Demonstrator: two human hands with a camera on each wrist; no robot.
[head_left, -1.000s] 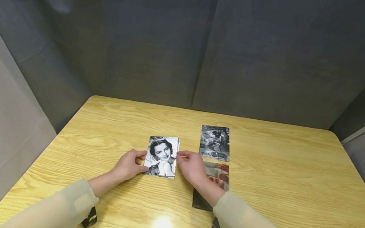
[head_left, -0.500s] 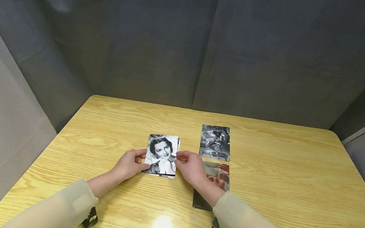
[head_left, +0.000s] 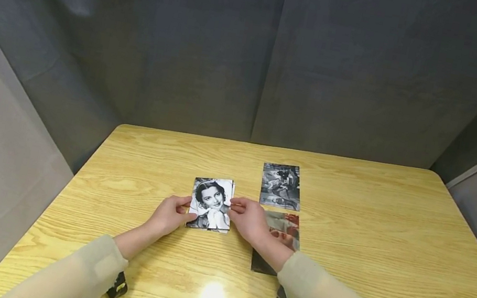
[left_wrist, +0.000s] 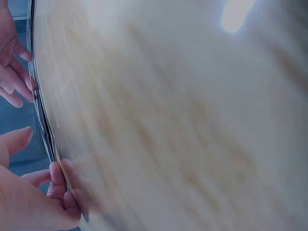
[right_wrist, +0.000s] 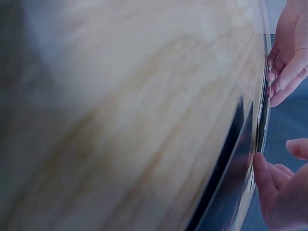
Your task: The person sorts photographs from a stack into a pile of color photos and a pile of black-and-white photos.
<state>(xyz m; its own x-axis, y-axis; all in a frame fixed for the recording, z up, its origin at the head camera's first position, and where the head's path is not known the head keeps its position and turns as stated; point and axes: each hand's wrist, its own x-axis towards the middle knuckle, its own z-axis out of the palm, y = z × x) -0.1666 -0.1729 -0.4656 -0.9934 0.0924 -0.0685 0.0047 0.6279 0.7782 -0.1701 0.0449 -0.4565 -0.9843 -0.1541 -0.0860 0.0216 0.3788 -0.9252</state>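
A small stack of photos (head_left: 211, 205), topped by a black-and-white portrait, is at the left centre of the table in the head view. Its edges are slightly uneven at the top right and bottom. My left hand (head_left: 166, 215) holds the left side, its thumb over the lower left corner. On the opposite side, the fingers and thumb of my right hand (head_left: 250, 220) hold the right edge. Curled fingers of the left hand (left_wrist: 43, 192) meet the thin stack edge in the left wrist view. In the right wrist view, fingertips of the right hand (right_wrist: 279, 187) touch that edge.
Right of the stack, a dark black-and-white picture (head_left: 282, 186) lies flat on the wooden table (head_left: 371, 236). A colour picture (head_left: 282, 226) lies below it, partly hidden by my right forearm. Grey curtains (head_left: 208, 48) hang behind the table.
The top photo slid slightly away from me, then back, shifting against those beneath. Both hands stay at the stack's sides. The two pictures on the right have not moved.
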